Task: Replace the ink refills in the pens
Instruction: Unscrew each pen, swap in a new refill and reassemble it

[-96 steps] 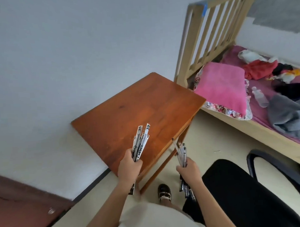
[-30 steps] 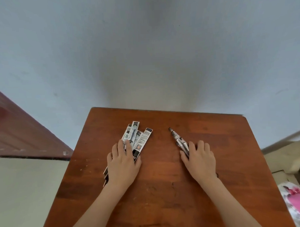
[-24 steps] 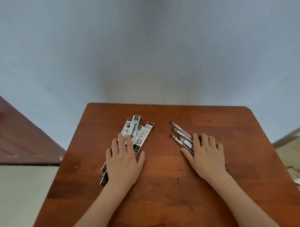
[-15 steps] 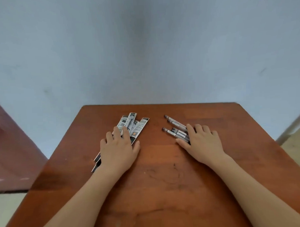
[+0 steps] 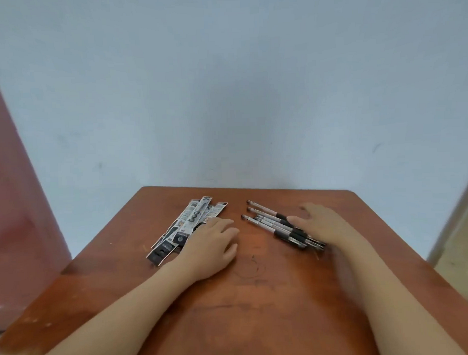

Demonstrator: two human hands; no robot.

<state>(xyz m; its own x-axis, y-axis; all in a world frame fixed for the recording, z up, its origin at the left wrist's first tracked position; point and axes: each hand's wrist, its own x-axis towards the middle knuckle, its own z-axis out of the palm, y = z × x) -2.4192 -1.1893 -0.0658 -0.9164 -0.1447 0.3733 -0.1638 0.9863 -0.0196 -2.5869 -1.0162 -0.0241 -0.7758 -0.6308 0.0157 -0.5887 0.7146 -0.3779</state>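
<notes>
Several pens (image 5: 279,225) lay fanned on the table (image 5: 258,309) in the head view, right of its middle and toward its far edge. Their dark rubber grips pointed at the table's near right side. Left of the table's middle, about as far back, a loose stack of refill packets (image 5: 187,226) lay slanted, with the dark header ends nearest the table's front.

The left hand (image 5: 211,247) rested palm-down on the table with its fingers loosely straight. It touched the right edge of the packets but closed around nothing. The right hand (image 5: 322,224) was smeared by motion. It lay at the grip ends of the pens with fingers spread and relaxed, apparently holding no pen. The blur hid whether it pressed on them.

No pen looked opened yet, so the task seemed to be at its very start. The pens were probably light, stiff and apt to roll on the table. Each would be best taken with one hand on the rubber grip and the other on the barrel, to twist them apart. The packets looked thin, flat and slick, and would be easiest to pinch at a header end. The refills inside were likely slender and could bend under a hard squeeze.
</notes>
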